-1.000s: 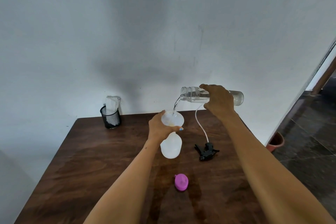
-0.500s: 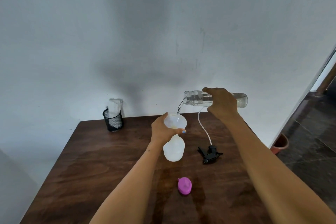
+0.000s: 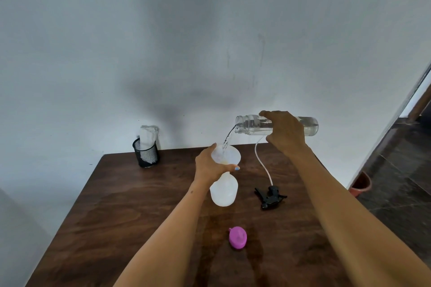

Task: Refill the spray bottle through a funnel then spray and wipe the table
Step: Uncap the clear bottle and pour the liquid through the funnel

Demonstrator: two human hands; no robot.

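Observation:
A translucent white spray bottle (image 3: 223, 193) stands on the dark wooden table (image 3: 130, 212) with a white funnel (image 3: 229, 155) in its neck. My left hand (image 3: 211, 165) grips the funnel and the bottle's neck. My right hand (image 3: 286, 132) holds a clear water bottle (image 3: 251, 124) tipped on its side above and right of the funnel. A thin stream of water runs from its mouth into the funnel. The black spray head (image 3: 270, 197) with its white tube lies on the table to the right.
A pink cap (image 3: 238, 237) lies on the table near me. A black mesh cup (image 3: 146, 155) holding a white cloth (image 3: 148, 135) stands at the back left by the wall. A brown pot (image 3: 361, 183) sits on the floor to the right.
The water keeps pouring from the clear bottle into the funnel. My hands hold much the same pose; the camera has tilted up a little.

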